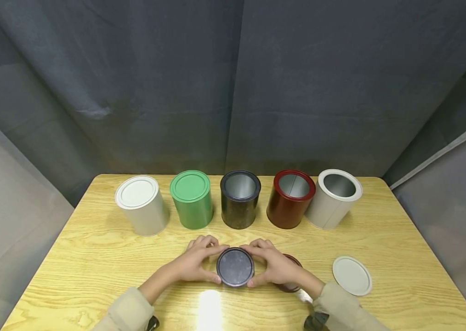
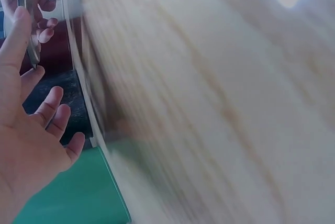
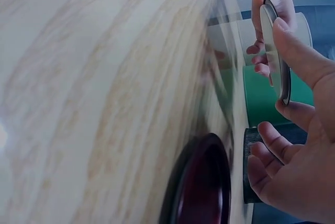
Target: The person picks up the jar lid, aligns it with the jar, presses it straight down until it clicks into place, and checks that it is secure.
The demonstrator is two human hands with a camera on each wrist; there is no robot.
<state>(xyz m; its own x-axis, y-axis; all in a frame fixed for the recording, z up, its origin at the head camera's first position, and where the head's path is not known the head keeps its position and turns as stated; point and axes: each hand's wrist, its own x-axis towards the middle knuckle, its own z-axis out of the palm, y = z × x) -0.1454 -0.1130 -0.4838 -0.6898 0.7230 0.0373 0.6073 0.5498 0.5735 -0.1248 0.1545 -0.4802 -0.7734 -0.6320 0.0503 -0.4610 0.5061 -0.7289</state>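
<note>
Black lid: in front of the black can (image 1: 239, 209), held clear of the worktop (image 1: 71, 271) between both hands; roughly level, black lid (image 1: 235, 267) dark face up, pale underside down.
Left hand (image 1: 196, 259): thumb and index finger spread wide, pinching lid's left edge; other fingers loosely bent, holding nothing.
Right hand (image 1: 272, 263): mirrored pinch on right edge; other fingers loosely bent too.
Good hold: probably even, light pressure at opposite edges; squeezing harder on one side could have tipped the lid.
Level check: both wrists best kept at equal height, thumbs clear of the underside.
Clearance: right forearm looked worth minding, since it passed over the red lid (image 1: 290, 287).
Black can: mouth uncovered, inside wall visible, bottom not made out.
Red lid: partly covered by right hand and wrist in head view; cut off at bottom of right wrist view.
Left wrist view: lid edge-on, far side hidden; green can (image 2: 78, 192) cropped.
Fingertip contact: exact pressure, can't tell.
Cuff items: dark, cut off by sleeves, unidentified.
</note>
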